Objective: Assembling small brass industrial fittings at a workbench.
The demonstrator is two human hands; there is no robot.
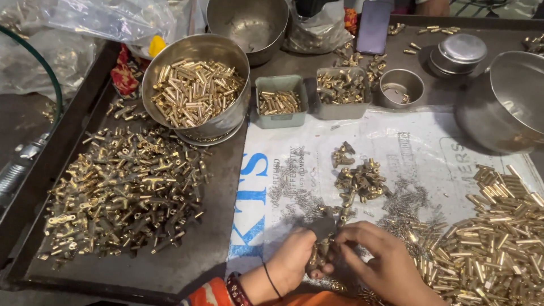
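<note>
At the near edge of the printed sheet point(396, 136), I see my left hand point(292, 258) and right hand point(385, 263) pinch closed on a small brass fitting point(318, 252). Risk: a slipping grip drops it among the loose springs point(408, 201), where it is hard to find.

A single head-worn camera looks steeply down, fairly near, over the tray point(34, 187), seemingly tilted slightly.

A dark metal tray point(224, 249) carries a white printed sack point(396, 147), heaps of brass fittings point(122, 195) and brass tubes point(498, 238), steel bowls point(195, 85) and two small grey tubs point(280, 102) of parts.
</note>
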